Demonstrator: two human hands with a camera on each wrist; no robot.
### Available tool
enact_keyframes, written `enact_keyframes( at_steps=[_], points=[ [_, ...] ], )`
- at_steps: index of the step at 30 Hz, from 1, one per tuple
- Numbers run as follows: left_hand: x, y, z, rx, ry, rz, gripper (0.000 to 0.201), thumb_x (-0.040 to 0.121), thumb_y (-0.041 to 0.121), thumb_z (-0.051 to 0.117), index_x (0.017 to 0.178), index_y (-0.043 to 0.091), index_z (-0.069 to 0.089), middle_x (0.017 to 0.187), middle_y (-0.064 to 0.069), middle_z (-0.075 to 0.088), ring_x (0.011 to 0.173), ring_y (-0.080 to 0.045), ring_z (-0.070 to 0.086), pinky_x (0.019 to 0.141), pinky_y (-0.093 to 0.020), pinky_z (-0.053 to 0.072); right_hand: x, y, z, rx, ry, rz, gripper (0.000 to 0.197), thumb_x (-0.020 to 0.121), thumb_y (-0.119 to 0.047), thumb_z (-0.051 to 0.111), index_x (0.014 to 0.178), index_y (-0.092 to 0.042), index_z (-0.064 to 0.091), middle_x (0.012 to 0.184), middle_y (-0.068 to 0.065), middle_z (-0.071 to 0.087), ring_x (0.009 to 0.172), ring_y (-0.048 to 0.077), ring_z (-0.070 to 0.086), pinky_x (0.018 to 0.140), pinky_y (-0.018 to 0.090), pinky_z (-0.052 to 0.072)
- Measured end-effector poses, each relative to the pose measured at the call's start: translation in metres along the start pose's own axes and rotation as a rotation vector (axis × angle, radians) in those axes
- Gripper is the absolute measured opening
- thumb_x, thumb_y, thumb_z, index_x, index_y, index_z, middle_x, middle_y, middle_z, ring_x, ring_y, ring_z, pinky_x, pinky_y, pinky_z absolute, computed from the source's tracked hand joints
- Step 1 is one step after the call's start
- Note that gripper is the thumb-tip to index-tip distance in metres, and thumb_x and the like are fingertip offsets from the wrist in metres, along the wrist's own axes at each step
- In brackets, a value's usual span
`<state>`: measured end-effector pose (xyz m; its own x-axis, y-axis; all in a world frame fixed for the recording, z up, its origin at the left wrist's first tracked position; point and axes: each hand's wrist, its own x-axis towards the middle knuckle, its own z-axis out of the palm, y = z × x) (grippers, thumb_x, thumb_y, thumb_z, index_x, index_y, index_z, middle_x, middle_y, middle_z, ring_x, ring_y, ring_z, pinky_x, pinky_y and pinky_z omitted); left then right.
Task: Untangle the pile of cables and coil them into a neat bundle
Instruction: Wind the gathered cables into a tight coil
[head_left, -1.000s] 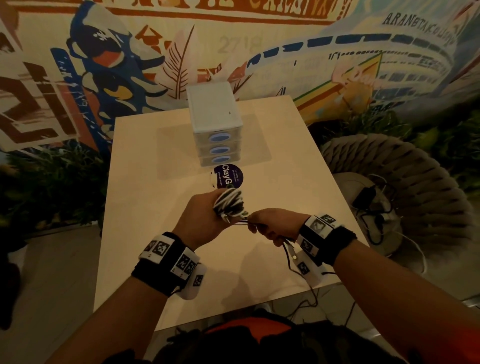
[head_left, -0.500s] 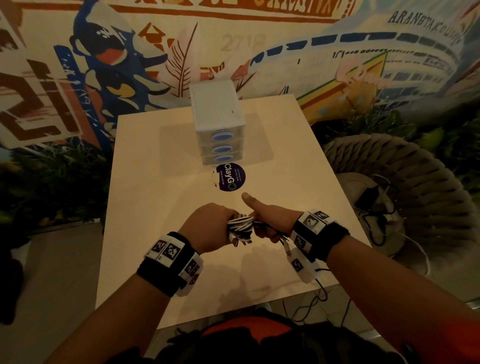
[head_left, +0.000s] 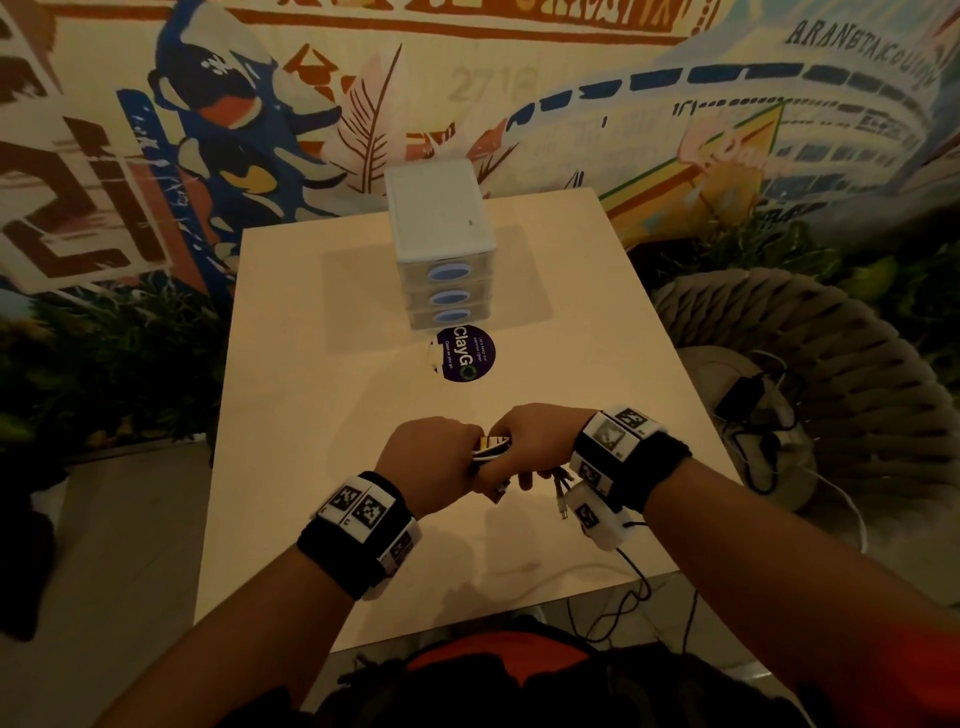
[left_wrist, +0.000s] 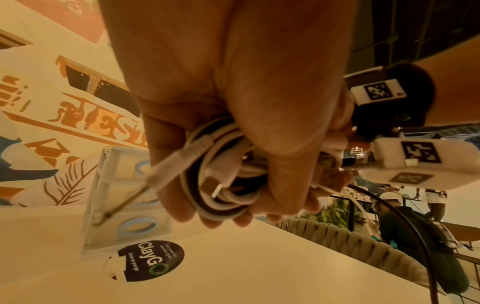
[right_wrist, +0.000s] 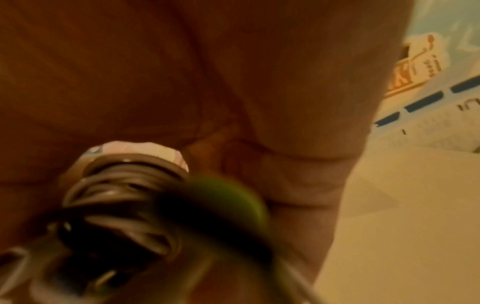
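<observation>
A coil of white and black cables (head_left: 491, 448) sits between my two hands above the near half of the pale table (head_left: 311, 415). My left hand (head_left: 431, 457) grips the coil, its fingers (left_wrist: 182, 205) curled round the loops (left_wrist: 223, 181); a white plug with a thin metal tip (left_wrist: 166, 170) sticks out. My right hand (head_left: 530, 447) holds the same bundle from the right, fingers curled under it. Loose cable ends with plugs (head_left: 561, 493) hang below the right hand. The right wrist view is blurred, showing coiled loops (right_wrist: 124, 191) against the palm.
A small white three-drawer box (head_left: 441, 260) stands at the table's middle back, with a round dark sticker (head_left: 466, 353) in front of it. A woven chair (head_left: 831, 374) holding a charger and cords (head_left: 748, 405) stands to the right. Thin cords (head_left: 634, 597) trail off the near edge.
The right hand has closed in against the left, its thumb no longer raised, and now covers most of the coil. Both hands have dropped slightly toward the table's near edge.
</observation>
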<state>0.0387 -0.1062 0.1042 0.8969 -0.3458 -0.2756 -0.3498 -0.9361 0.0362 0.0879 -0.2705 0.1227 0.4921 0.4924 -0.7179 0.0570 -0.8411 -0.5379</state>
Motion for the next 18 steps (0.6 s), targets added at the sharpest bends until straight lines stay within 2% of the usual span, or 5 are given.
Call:
enact_keyframes(
  at_steps=[3,7,11,15,18],
  points=[
    [0.001,0.004,0.001,0.047,-0.039,0.000,0.029,0.095,0.046,0.055,0.096,0.019,0.065,0.083,0.001,0.068,0.074,-0.021,0.064,0.060,-0.029,0.040,0.005,-0.009,0.007,-0.095,0.016,0.033,0.030,0.077,-0.047,0.078,0.088,-0.019,0.078,0.072,-0.010,0.074,0.068,0.004,0.069,0.062,0.022,0.052],
    [0.002,0.007,0.007,0.060,-0.070,0.005,0.027,0.094,0.044,0.057,0.092,0.022,0.072,0.080,0.004,0.069,0.072,-0.020,0.066,0.060,-0.026,0.044,0.012,-0.017,0.018,-0.303,0.015,0.078,0.028,0.074,-0.050,0.080,0.077,-0.023,0.078,0.060,-0.008,0.069,0.061,0.006,0.066,0.067,0.024,0.055],
    [0.000,0.005,0.010,0.059,-0.085,0.004,0.027,0.091,0.047,0.061,0.093,0.022,0.071,0.082,0.002,0.070,0.075,-0.020,0.067,0.062,-0.027,0.044,0.014,-0.018,0.024,-0.290,0.044,0.074,0.021,0.078,-0.040,0.075,0.067,-0.022,0.075,0.046,-0.010,0.062,0.053,0.005,0.062,0.061,0.022,0.050],
    [0.000,0.005,0.012,0.021,-0.091,-0.013,0.033,0.088,0.053,0.065,0.096,0.022,0.072,0.084,0.002,0.071,0.077,-0.021,0.067,0.064,-0.028,0.048,0.018,-0.015,0.027,-0.284,0.077,0.069,0.024,0.077,-0.038,0.073,0.059,-0.021,0.070,0.050,-0.006,0.062,0.053,0.011,0.059,0.061,0.023,0.050],
    [-0.001,0.004,0.012,-0.012,-0.077,-0.017,0.038,0.088,0.057,0.065,0.101,0.022,0.070,0.088,0.001,0.072,0.081,-0.022,0.067,0.063,-0.027,0.042,0.019,-0.013,0.026,-0.279,0.097,0.060,0.026,0.077,-0.035,0.071,0.056,-0.022,0.066,0.051,-0.006,0.059,0.052,0.011,0.056,0.059,0.023,0.047]
  ],
)
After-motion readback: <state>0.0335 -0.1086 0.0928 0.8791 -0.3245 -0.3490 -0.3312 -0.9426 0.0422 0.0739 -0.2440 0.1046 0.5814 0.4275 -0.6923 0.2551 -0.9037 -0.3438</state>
